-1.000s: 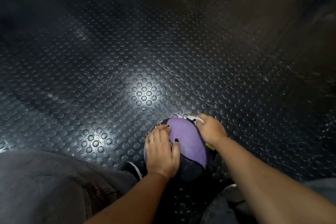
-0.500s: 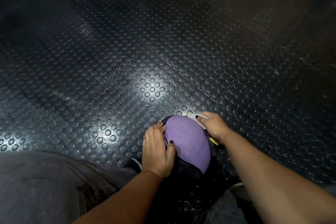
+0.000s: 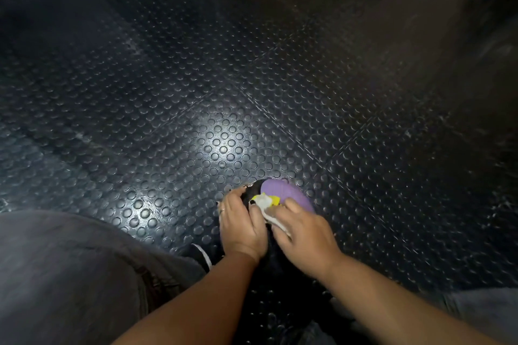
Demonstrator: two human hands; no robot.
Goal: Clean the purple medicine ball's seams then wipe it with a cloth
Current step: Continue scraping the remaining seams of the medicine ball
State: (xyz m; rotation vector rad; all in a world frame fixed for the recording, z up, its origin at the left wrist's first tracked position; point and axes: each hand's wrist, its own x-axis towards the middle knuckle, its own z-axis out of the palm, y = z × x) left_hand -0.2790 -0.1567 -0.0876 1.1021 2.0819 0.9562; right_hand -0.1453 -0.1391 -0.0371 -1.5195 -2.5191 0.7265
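Observation:
The purple medicine ball [image 3: 283, 194], purple with black panels, sits on the floor between my knees. My left hand [image 3: 241, 225] holds its left side, fingers curved over a black panel and thumb up on top. My right hand [image 3: 304, 234] lies over the ball's near right part and grips a white and yellow cleaning tool [image 3: 265, 201]. The tool's tip rests on the seam between the black and purple panels. It is blurred, so I cannot tell whether it is a brush or a cloth. The ball's near half is hidden by both hands.
Black studded rubber floor tiles [image 3: 218, 143] spread all around, with a bright glare patch just beyond the ball. My grey trouser leg [image 3: 70, 274] fills the lower left. A dark shoe with a white stripe [image 3: 204, 257] sits beside the ball. A dark wall [image 3: 476, 36] rises at the upper right.
My right hand came off the ball's far right edge and across to its top, nearer the left hand, bringing the tool onto the seam. The left hand kept its hold.

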